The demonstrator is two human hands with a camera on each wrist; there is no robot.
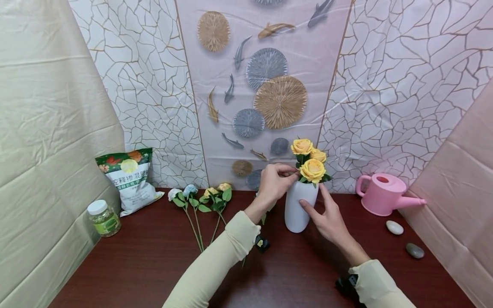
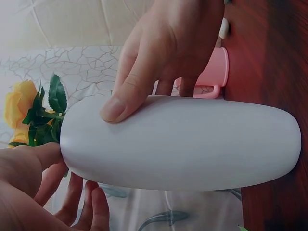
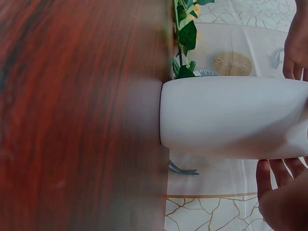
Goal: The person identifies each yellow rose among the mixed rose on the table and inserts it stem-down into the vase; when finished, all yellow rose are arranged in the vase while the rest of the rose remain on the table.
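Observation:
A tall white vase (image 1: pixel 297 209) stands on the dark red table, with several yellow roses (image 1: pixel 313 170) in its mouth. My left hand (image 1: pixel 271 182) is at the rim, thumb and index finger pinching in among the rose leaves; their exact grip is partly hidden. In the left wrist view, other fingers (image 2: pixel 72 204) of that hand hang loosely bent beside the vase. My right hand (image 1: pixel 330 217) holds the vase's upper right side, its thumb in front and its fingers (image 3: pixel 279 171) against the side.
White, blue and yellow flowers (image 1: pixel 209 194) lie left of the vase. Farther left stand a printed bag (image 1: pixel 135 188) and a lidded jar (image 1: pixel 104 220). At right are a pink watering can (image 1: pixel 383 194), a white stone (image 1: pixel 394 227) and a grey stone (image 1: pixel 414 250).

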